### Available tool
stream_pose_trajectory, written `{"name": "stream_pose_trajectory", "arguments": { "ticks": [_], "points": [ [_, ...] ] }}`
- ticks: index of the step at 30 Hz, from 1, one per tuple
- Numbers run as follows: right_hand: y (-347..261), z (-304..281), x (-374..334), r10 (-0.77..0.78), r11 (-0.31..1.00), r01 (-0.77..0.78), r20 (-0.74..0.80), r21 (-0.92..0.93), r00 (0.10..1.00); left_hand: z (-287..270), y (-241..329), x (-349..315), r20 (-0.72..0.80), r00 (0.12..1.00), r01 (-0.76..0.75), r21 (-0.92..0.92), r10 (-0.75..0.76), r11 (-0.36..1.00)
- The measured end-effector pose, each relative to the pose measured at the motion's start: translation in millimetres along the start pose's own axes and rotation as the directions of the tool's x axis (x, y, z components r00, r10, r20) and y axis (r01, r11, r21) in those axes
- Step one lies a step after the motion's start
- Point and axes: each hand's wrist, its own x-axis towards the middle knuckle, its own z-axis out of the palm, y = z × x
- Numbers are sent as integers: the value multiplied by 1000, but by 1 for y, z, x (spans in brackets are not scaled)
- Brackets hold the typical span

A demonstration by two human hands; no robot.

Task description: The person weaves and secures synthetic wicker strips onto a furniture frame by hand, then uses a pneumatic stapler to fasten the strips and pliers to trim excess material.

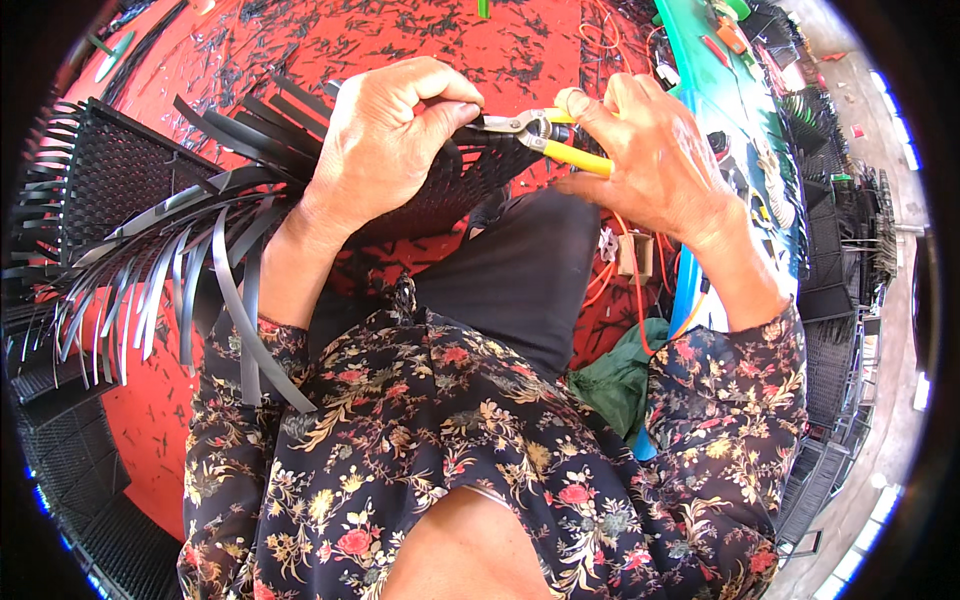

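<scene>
My right hand (660, 165) is closed round a pair of yellow-handled pruning shears (578, 157). Their metal jaws point left and meet the rim of a black woven panel (450, 190), close to my left fingertips. Thumb and forefinger pinched, my left hand (385, 140) grips a black strip at that rim; most of the strip is hidden by the fingers. Long flat black strips (180, 255) fan out loose from the weave beside my left wrist. Further left, the weave continues as a black woven side (125, 165) with short strip ends along its edge.
Black offcuts lie scattered over the red floor (500, 45). At my right stands a green and blue table (690, 50) with tools and an orange item on it. An orange hose (638, 300), a small cardboard box (635, 257) and a green cloth (620, 385) are below. Black woven pieces (835, 260) are stacked far right.
</scene>
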Motion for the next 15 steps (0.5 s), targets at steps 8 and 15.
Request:
{"name": "stream_pose_trajectory", "arguments": {
  "ticks": [8, 15],
  "points": [
    [20, 19, -25, 275, 926, -238, -92, 292, 957, -17, 4, -3, 226, 971, -53, -123, 80, 991],
    [165, 56, -253, 910, 355, -935, 232, -5, 344, -17, 0, -2, 280, 960, 59, -233, 8, 971]
  ]
}}
